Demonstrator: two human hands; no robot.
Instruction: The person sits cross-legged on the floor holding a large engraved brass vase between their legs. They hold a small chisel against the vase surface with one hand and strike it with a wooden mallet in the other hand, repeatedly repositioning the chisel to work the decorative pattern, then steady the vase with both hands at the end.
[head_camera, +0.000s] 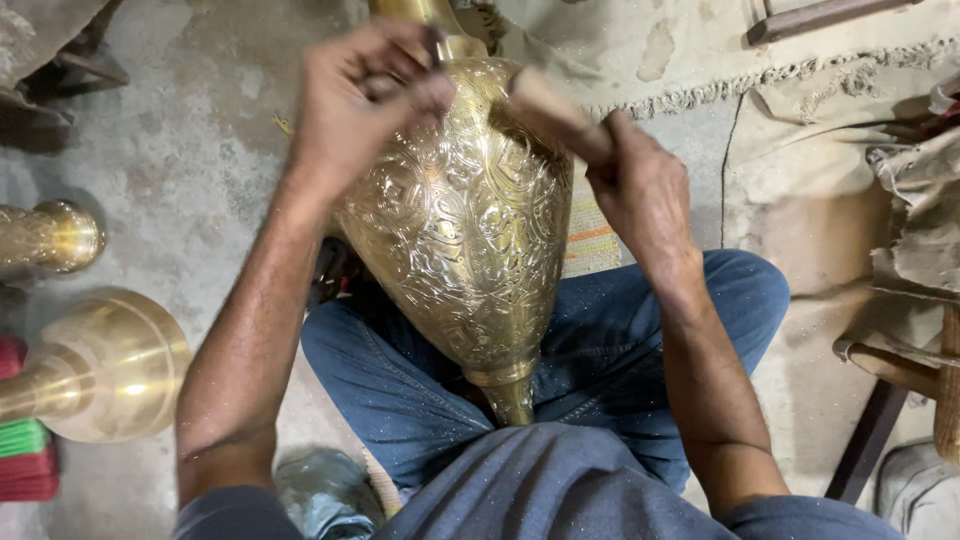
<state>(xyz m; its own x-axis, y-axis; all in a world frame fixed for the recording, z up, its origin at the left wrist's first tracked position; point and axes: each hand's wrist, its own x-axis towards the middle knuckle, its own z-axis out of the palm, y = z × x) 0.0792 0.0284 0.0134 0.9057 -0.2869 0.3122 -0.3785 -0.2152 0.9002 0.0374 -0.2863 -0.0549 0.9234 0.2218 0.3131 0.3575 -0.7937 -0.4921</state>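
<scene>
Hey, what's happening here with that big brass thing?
A person sits cross-legged with an engraved brass vase lying across the lap. The left hand holds a small tool against its upper part, and the right hand grips a wooden handle beside it. More brass pieces stand on the floor nearby.

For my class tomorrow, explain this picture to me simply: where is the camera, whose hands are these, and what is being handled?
There is one picture, taken by a camera worn on a person's head, looking down at their own lap. They sit cross-legged in blue jeans on a grey concrete floor.

Across the lap lies a large engraved brass vase, covered in fine patterns, its narrow foot towards the body.

The left hand grips a thin dark tool against the vase's shoulder; what kind of tool is hard to tell. The right hand holds a pale wooden handle, its end touching the vase.

At the left edge lie two plain polished brass pieces. A frayed beige cloth lies beyond.
</scene>
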